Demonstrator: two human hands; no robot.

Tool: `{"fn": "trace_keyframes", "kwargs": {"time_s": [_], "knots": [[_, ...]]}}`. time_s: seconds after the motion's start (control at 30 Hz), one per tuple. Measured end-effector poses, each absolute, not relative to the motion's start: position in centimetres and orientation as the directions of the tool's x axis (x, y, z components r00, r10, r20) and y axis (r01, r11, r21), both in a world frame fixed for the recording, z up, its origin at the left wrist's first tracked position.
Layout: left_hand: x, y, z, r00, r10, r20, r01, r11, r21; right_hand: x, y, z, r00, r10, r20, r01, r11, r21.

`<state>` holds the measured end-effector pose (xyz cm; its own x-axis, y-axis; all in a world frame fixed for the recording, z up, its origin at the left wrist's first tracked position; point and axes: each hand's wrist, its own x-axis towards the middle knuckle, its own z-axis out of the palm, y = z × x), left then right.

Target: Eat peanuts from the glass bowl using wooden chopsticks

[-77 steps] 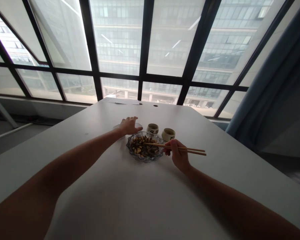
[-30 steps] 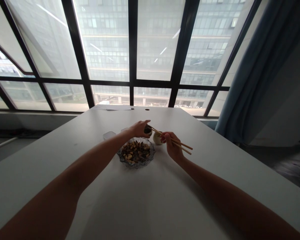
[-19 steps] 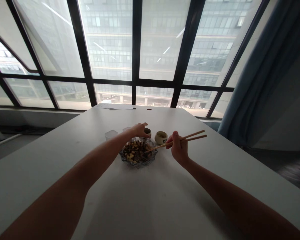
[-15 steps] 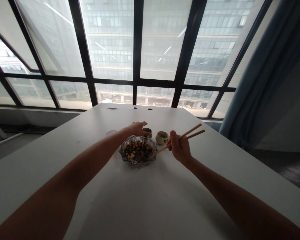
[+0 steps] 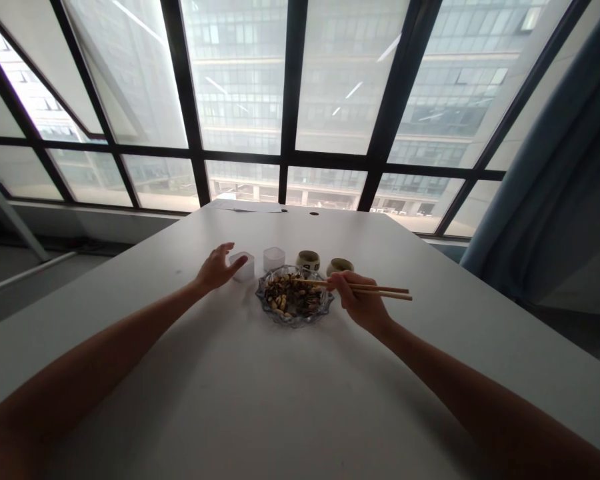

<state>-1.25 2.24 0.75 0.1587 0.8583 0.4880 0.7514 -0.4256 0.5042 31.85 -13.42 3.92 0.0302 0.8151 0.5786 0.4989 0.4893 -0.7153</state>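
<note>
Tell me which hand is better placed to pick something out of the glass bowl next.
The right hand, I'd judge: it holds the chopsticks, whose tips reach over the nut-like pieces in the glass bowl. The left hand is open by the leftmost translucent container, outside the bowl.

Hazy daylight glare from windows (image 5: 245,80); tabletop (image 5: 290,400) dimmer toward camera, soft shadows; edges stretched, wide-angle.

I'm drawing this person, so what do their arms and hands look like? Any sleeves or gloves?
No sleeves or gloves show. The left arm and right arm are bare, looking wide near the picture's edges and slimmer toward each hand. I see no watch or bracelet. The left hand and right hand are too small for nail details.
</note>
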Motion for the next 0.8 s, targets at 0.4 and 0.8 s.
{"fn": "trace_keyframes", "kwargs": {"time_s": [0.4,0.8], "knots": [[-1.1,1.8,-1.0,0.155,0.92,0.36,0.718,-0.356,0.598,31.5,-13.3,3.7,-0.093,0.916,0.391,0.461,0.388,-0.798],[-0.9,1.7,-1.2,0.193,0.903,0.384,0.713,-0.398,0.577,32.7,-12.8,3.3,0.054,0.766,0.641,0.552,0.512,-0.658]]}}
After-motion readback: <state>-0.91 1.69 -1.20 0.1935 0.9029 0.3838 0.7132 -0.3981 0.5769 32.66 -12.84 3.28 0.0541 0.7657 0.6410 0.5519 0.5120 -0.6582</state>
